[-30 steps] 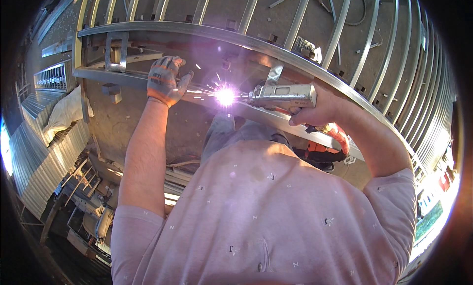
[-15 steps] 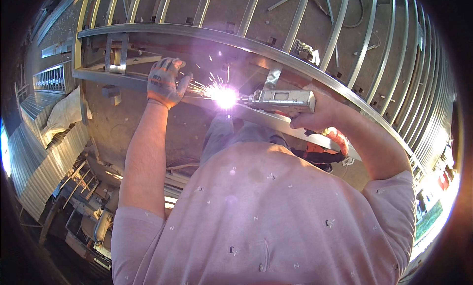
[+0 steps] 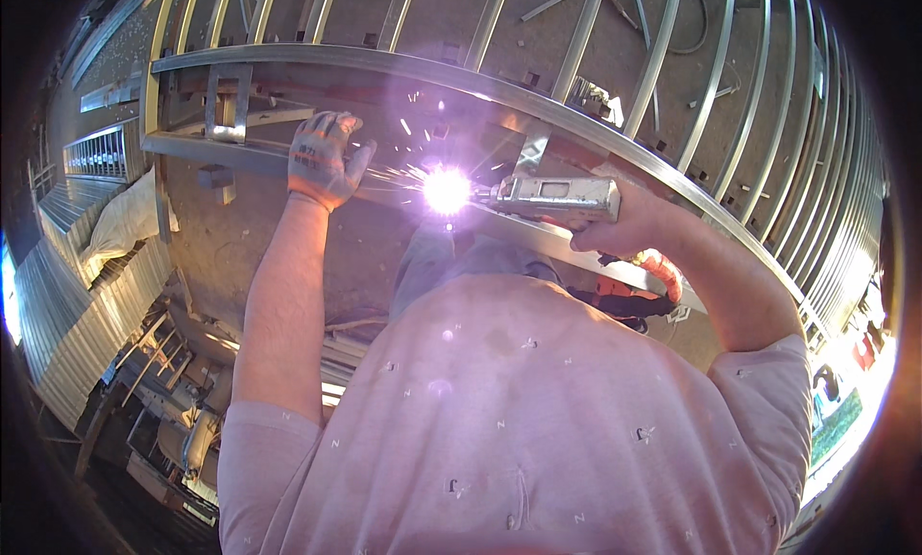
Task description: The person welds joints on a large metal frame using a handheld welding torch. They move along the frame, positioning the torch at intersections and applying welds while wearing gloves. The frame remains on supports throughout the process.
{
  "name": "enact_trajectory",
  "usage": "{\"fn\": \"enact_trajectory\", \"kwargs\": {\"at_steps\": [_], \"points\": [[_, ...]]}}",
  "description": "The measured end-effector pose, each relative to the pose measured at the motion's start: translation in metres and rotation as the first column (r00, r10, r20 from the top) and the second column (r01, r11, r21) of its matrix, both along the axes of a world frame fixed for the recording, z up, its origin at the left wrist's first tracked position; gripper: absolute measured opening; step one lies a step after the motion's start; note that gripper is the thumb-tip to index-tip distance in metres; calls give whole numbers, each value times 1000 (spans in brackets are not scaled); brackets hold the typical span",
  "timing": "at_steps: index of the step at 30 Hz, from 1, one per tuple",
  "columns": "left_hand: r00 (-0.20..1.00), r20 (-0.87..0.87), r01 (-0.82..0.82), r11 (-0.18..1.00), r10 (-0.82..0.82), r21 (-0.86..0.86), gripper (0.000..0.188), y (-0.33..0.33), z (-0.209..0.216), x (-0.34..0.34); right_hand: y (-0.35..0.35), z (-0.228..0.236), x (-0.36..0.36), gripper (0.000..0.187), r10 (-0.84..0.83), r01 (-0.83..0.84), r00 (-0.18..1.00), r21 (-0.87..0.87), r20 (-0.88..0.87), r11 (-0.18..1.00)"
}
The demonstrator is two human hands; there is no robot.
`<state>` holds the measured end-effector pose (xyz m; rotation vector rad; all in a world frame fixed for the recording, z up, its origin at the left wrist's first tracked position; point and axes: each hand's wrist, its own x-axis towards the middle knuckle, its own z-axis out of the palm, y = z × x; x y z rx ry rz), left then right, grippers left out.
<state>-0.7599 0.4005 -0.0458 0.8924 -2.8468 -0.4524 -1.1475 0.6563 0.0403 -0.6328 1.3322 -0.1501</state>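
Note:
My right hand (image 3: 629,217), bare, is closed round the grip of a silver, box-shaped welding gun (image 3: 559,196). The gun's nozzle points left at a glaring white-violet weld spot on a metal rail (image 3: 543,236), and sparks fly left and upward from it. The glare hides the joint itself. On the left, my left hand (image 3: 325,161) wears a grey glove with orange marks. It bears on the same rail, fingers bent over the far side and thumb apart, close to the sparks. The fingertips are partly hidden.
A large frame of shiny bars (image 3: 576,51) spans the far side and curves down the right. An orange-sleeved cable (image 3: 658,267) hangs below the gun. Corrugated sheets (image 3: 72,310) and a pale sack (image 3: 125,224) lie at left. Metal scraps (image 3: 554,3) litter the floor.
The gun and the bright weld spot have shifted slightly to the right. The spark spray has changed shape. My left hand stays in place.

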Motion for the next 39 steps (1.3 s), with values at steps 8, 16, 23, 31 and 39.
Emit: {"fn": "enact_trajectory", "kwargs": {"at_steps": [8, 16, 23, 31, 39], "points": [[1000, -3, 11, 1000, -11, -6, 35, 0, 4, -3, 4, 2, 0, 47, -23, 26, 998, 47, -59, 999], [1000, -8, 3, 1000, -4, -12, 34, 1, 3, -3, 3, 1, 0, 42, -12, 14, 999, -55, 40, 998], [1000, -1, -5, 999, 5, -37, 34, 1, 1, -1, 11, -5, -4, 48, -18, 19, 999, -37, 46, 999], [999, 39, -10, 996, 14, -88, 33, 1, 1, -1, 10, 9, -24, 42, -38, 38, 999, -53, 16, 998], [997, 63, -39, 999, 41, -22, 34, 2, 4, -1, 44, 19, -61, 66, -7, 6, 998, -2, -65, 1000]]}}
